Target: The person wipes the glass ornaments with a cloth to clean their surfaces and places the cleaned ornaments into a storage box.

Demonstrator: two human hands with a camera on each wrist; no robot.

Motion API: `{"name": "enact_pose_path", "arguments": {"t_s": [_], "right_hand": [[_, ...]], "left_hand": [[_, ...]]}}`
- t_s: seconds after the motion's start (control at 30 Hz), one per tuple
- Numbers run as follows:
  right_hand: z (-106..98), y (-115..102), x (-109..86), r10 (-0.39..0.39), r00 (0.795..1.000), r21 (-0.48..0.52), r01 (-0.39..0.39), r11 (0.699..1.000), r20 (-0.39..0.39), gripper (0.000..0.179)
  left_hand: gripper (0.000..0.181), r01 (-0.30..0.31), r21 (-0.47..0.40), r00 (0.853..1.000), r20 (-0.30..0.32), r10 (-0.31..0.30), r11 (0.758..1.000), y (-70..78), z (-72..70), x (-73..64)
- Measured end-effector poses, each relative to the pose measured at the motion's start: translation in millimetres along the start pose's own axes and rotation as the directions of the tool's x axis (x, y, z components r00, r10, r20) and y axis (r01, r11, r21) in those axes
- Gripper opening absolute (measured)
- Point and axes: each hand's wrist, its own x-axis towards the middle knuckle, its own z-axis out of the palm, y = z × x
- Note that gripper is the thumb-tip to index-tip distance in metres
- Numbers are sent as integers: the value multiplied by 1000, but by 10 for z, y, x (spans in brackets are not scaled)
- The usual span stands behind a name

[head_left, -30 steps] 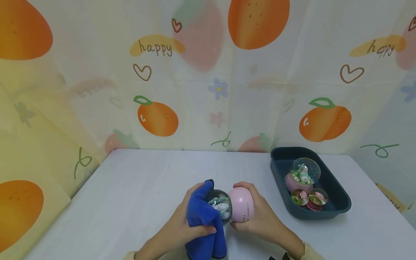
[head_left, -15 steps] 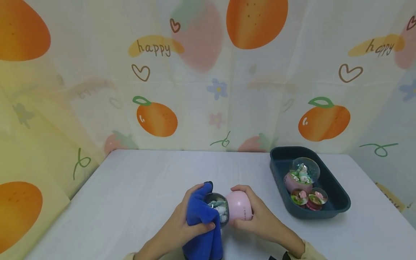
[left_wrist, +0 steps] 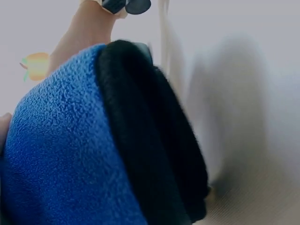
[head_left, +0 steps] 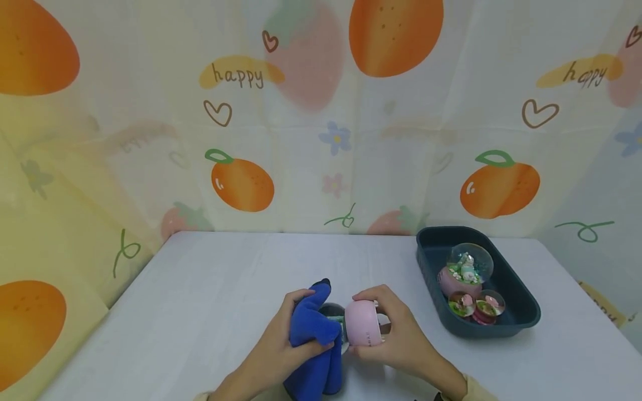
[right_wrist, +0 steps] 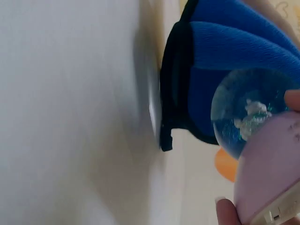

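Observation:
My right hand [head_left: 401,331] grips a snow globe by its pink base [head_left: 362,323], tilted on its side with the underside toward the right. In the right wrist view the clear dome [right_wrist: 234,110] shows white figures and glitter inside. My left hand [head_left: 281,340] holds a blue cloth [head_left: 313,326] with dark edging around the dome, covering much of it. The cloth [left_wrist: 70,150] fills most of the left wrist view and hides the globe there. Both hands are just above the white table, close together.
At the right of the table [head_left: 225,278] stands a dark tray [head_left: 521,323]. It holds a larger snow globe [head_left: 466,273] on a pink base and two small globes, one being the nearer small globe [head_left: 489,307]. A fruit-patterned curtain [head_left: 301,167] hangs behind.
The snow globe has turned in my right hand, its lettering shifting down and its underside coming into view. It has moved slightly left, with more of the dome behind the cloth.

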Motion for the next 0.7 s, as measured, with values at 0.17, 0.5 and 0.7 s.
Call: {"name": "enact_pose_path", "arguments": {"t_s": [0.17, 0.5, 0.7], "right_hand": [[33, -28, -16, -10, 999, -2, 10, 1000, -45, 71], [23, -57, -16, 35, 998, 37, -33, 999, -57, 67], [50, -75, -22, -4, 999, 39, 6, 999, -51, 68]], "left_hand": [[76, 10, 46, 997, 77, -14, 999, 10, -52, -1], [89, 28, 50, 976, 212, -38, 998, -30, -154, 49], [87, -23, 52, 992, 126, 16, 998, -72, -69, 30]]}}
